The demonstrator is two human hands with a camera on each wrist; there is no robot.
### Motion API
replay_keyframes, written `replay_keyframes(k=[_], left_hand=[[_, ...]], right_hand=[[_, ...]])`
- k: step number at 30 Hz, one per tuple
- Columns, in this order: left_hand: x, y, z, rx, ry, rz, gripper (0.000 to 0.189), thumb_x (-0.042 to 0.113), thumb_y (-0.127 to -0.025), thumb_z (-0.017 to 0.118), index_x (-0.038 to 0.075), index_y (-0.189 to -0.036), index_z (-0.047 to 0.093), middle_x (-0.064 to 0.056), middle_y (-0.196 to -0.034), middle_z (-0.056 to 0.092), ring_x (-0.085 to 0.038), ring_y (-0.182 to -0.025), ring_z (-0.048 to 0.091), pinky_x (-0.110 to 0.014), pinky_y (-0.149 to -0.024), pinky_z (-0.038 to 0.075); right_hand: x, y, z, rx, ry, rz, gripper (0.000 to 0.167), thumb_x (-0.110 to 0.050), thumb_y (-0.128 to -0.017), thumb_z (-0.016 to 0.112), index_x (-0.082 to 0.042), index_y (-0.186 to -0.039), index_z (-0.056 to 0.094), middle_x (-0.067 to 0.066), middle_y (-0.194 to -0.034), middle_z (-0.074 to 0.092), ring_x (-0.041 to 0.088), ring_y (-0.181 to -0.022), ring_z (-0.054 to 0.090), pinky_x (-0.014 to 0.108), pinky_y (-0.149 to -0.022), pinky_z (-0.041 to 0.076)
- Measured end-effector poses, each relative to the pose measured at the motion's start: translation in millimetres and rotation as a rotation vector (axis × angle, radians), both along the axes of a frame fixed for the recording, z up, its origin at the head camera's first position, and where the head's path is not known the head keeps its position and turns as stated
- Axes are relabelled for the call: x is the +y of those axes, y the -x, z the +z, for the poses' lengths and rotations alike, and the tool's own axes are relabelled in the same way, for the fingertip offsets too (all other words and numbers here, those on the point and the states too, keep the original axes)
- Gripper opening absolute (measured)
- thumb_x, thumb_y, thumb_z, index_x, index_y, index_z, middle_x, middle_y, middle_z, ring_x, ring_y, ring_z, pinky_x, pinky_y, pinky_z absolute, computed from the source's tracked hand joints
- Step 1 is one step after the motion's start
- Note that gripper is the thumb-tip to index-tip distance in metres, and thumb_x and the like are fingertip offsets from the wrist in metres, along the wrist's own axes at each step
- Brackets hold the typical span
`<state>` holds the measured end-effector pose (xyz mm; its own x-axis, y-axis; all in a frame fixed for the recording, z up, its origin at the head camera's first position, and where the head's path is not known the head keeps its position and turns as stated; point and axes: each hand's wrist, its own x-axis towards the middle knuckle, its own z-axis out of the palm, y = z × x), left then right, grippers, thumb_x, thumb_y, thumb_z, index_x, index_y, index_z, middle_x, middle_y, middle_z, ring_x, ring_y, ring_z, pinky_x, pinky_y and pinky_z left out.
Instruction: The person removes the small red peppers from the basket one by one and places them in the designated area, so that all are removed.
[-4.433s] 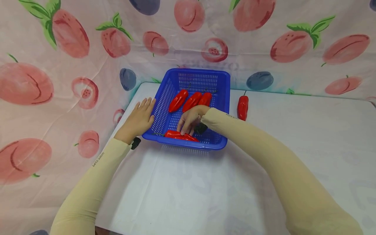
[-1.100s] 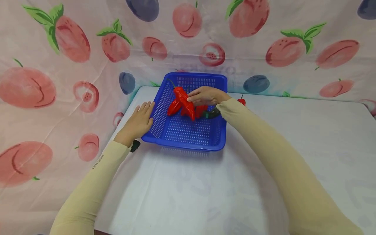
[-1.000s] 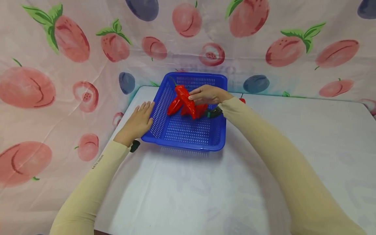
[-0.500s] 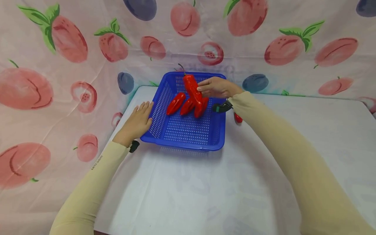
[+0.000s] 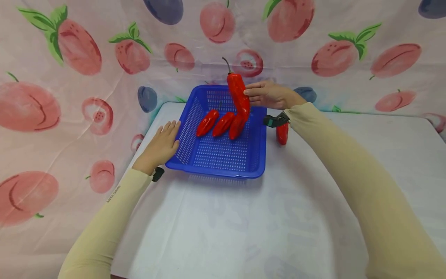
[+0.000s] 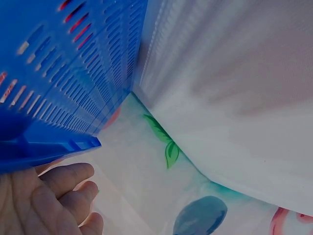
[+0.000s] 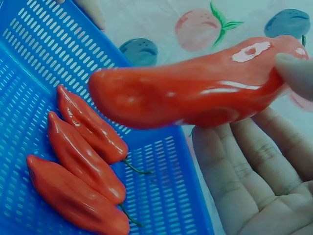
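Observation:
My right hand pinches a glossy red chili pepper between thumb and fingers, above the back right of a blue plastic basket. Its thin stem points up in the head view. The right wrist view shows the held pepper lying across the fingers, its blunt tip toward the basket. Three more red peppers lie side by side on the basket floor, stems toward the back. My left hand rests with straight fingers along the basket's left rim; the left wrist view has its fingers by the rim.
Another red pepper lies on the white table just right of the basket, partly covered by my right wrist. A fruit-printed cloth hangs behind and along the left side. Black bands sit on both wrists.
The right hand picked up the pepper from the basket's near side, carried it to the back, and keeps raising it up and rightward. The left hand stays at the rim.

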<state>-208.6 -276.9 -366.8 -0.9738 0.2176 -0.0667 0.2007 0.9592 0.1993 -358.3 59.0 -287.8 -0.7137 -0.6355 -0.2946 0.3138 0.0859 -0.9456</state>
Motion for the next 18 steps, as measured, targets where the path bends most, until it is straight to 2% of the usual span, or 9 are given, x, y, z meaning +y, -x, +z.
replay_keyframes(k=[2, 4, 9, 13, 16, 18], left_hand=[[-0.1, 0.0, 0.0, -0.003, 0.001, 0.003, 0.063, 0.021, -0.098, 0.033, 0.002, -0.151, 0.006, -0.023, -0.157, 0.009, -0.037, -0.146, 0.004, -0.051, -0.119, 0.001], [-0.1, 0.1, -0.3, -0.006, 0.006, 0.005, 0.063, 0.021, -0.098, 0.033, 0.002, -0.151, 0.005, -0.022, -0.157, 0.009, -0.037, -0.146, 0.004, -0.051, -0.119, 0.000], [0.4, -0.2, -0.2, -0.012, 0.013, 0.011, 0.063, 0.021, -0.098, 0.033, 0.003, -0.151, 0.005, -0.022, -0.157, 0.009, -0.037, -0.146, 0.004, -0.051, -0.119, 0.001], [1.0, -1.1, 0.0, -0.010, 0.004, 0.015, 0.063, 0.021, -0.098, 0.034, 0.003, -0.151, 0.006, -0.022, -0.157, 0.010, -0.037, -0.146, 0.004, -0.051, -0.119, 0.001], [0.8, -1.2, -0.3, -0.008, -0.002, 0.016, 0.063, 0.022, -0.097, 0.034, 0.003, -0.151, 0.007, -0.022, -0.157, 0.010, -0.037, -0.146, 0.005, -0.051, -0.119, 0.001], [0.7, -1.1, -0.1, -0.012, -0.005, 0.017, 0.063, 0.022, -0.098, 0.034, 0.003, -0.151, 0.006, -0.021, -0.157, 0.009, -0.037, -0.146, 0.004, -0.051, -0.119, 0.001]], right_hand=[[4.0, -0.9, 2.4, -0.010, 0.036, -0.020, 0.029, -0.013, -0.090, 0.060, -0.006, -0.118, 0.065, 0.001, -0.098, 0.070, 0.018, -0.094, 0.065, 0.029, -0.085, 0.056], [8.4, -2.0, 4.7, -0.007, 0.046, -0.033, 0.030, -0.013, -0.089, 0.062, -0.007, -0.117, 0.065, 0.002, -0.098, 0.070, 0.018, -0.093, 0.066, 0.027, -0.078, 0.057], [19.8, -3.8, 9.8, 0.006, 0.014, -0.053, 0.049, -0.016, -0.088, 0.063, -0.007, -0.134, 0.051, -0.001, -0.104, 0.067, 0.018, -0.100, 0.062, 0.028, -0.083, 0.056], [29.9, -2.5, 12.7, -0.009, 0.014, -0.082, 0.029, -0.015, -0.088, 0.064, -0.013, -0.116, 0.065, 0.000, -0.105, 0.066, 0.019, -0.100, 0.062, 0.029, -0.083, 0.056], [38.9, -1.3, 14.0, -0.021, 0.030, -0.112, 0.015, -0.015, -0.087, 0.065, -0.017, -0.101, 0.070, 0.000, -0.102, 0.068, 0.018, -0.096, 0.064, 0.029, -0.077, 0.058], [45.4, -1.0, 14.6, -0.027, 0.040, -0.125, 0.013, -0.014, -0.086, 0.066, -0.017, -0.098, 0.070, 0.000, -0.100, 0.069, 0.018, -0.093, 0.066, 0.029, -0.074, 0.058]])
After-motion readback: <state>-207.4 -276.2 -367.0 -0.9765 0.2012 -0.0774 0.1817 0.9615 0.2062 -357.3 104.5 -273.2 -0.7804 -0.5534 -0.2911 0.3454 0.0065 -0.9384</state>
